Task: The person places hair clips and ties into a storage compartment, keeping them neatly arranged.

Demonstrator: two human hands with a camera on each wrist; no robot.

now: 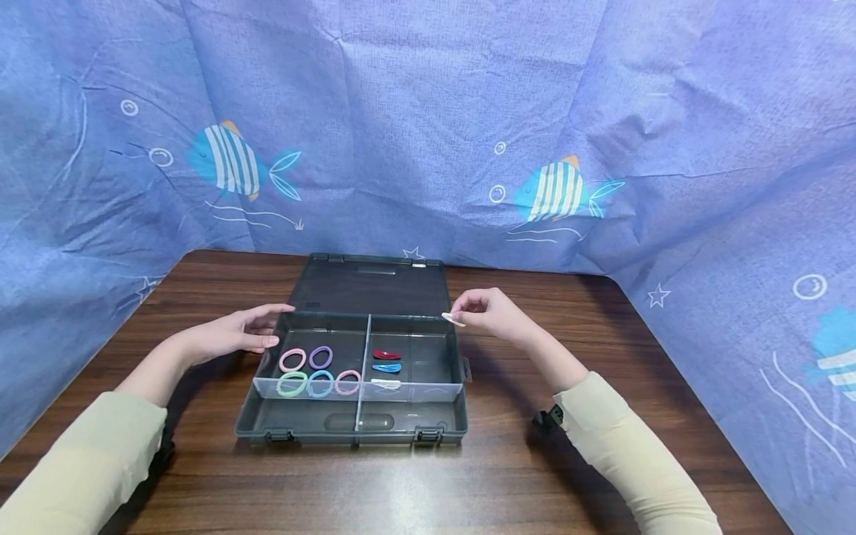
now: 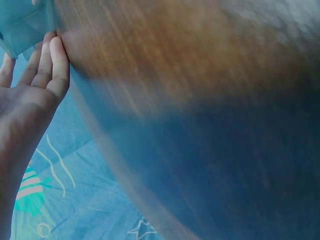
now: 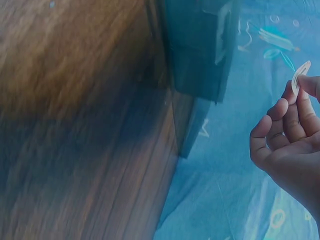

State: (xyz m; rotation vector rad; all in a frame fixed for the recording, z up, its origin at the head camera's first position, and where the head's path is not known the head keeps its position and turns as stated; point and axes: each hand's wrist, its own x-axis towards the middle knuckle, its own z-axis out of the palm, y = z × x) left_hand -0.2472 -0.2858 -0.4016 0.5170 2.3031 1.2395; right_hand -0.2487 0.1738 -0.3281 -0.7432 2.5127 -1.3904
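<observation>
A dark translucent divided box point(image 1: 301, 432) lies open on the table. My left hand point(image 1: 235, 332) rests its fairly straight fingers against the box's left side; the left wrist view shows its fingertips point(image 2: 56, 42) at the wall. Over the right back corner, my right hand point(image 1: 500, 318) pinches a pale cream snap hair clip point(image 1: 452, 320) between thumb and fingertips. Below it, the right back compartment holds a red hair clip point(image 1: 386, 355), a blue hair clip point(image 1: 386, 368) and a white hair clip point(image 1: 386, 384). Several pastel hair ties, including a purple one point(image 1: 310, 360), lie in the left back compartment.
The box's lid point(image 1: 374, 286) is folded back flat behind it. Clear dividers point(image 1: 367, 349) split the box, and two latches point(image 1: 429, 435) line its front edge. A blue fish-print cloth point(image 1: 414, 111) hangs behind the brown wooden table point(image 1: 401, 490).
</observation>
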